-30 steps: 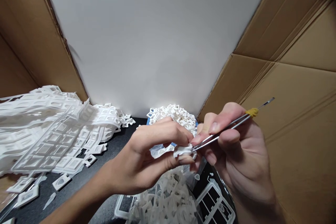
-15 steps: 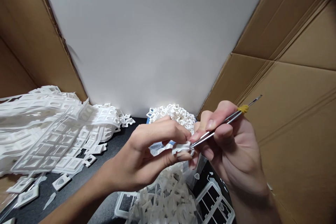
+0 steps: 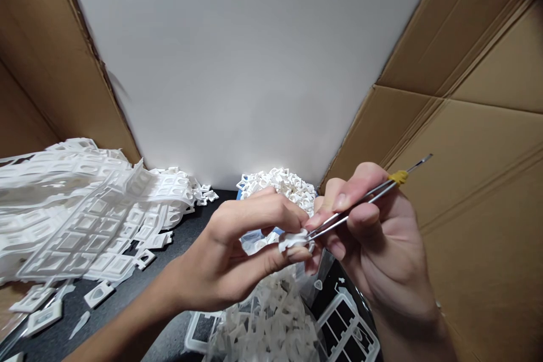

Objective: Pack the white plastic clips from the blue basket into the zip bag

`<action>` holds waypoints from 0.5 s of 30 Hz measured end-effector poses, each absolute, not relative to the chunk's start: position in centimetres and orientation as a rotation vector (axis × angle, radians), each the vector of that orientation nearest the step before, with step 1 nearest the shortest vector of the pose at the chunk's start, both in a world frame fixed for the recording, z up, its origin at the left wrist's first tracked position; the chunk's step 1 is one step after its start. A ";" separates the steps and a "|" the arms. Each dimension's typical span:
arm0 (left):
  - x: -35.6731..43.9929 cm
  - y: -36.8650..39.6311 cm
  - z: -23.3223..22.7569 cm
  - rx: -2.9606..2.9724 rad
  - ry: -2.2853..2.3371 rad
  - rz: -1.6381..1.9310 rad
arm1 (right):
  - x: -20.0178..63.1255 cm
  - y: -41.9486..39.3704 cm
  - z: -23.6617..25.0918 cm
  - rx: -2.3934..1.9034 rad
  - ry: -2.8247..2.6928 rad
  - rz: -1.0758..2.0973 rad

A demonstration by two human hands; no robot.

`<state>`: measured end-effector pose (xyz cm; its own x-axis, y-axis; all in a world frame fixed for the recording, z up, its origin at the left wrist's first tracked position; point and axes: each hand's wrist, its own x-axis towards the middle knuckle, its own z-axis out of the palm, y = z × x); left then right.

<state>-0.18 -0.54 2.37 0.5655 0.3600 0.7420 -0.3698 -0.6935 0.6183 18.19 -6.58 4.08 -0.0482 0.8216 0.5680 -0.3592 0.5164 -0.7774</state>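
Observation:
Between the thumb and fingers of my left hand [image 3: 241, 246] is a small white plastic piece [image 3: 292, 240], partly hidden by the fingertips. My right hand [image 3: 373, 226] pinches metal tweezers [image 3: 360, 206] that have a yellow band [image 3: 399, 177] wrapped near the back end. The tweezers' tips meet the white piece at its right side. Fingers of my right hand also lie close against the piece; whether they grip it I cannot tell. Below my hands sits a clear bag [image 3: 267, 317] full of translucent white bits.
White moulded sheets with framed pieces [image 3: 85, 220] are heaped at the left. Behind my hands, a blue container [image 3: 238, 194] holds many small white frames. An empty-celled plastic frame [image 3: 350, 331] lies lower right. Cardboard panels [image 3: 479, 181] and a white panel [image 3: 229, 68] enclose the table.
The back end of the tweezers has shifted slightly right, and my right hand has moved a little with it. My left hand and the white piece stay nearly still.

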 end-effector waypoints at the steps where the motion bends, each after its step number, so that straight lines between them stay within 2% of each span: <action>1: -0.2 -0.5 2.4 2.013 -0.007 1.180 | 18.2 -6.6 4.1 -0.462 -1.290 1.009; 7: -0.3 -0.4 2.5 2.043 -0.021 1.164 | 18.1 -6.7 4.0 -0.451 -1.293 1.018; 15: -0.5 -0.4 2.5 1.889 -0.016 1.119 | 18.5 -5.6 3.9 -0.428 -1.176 1.246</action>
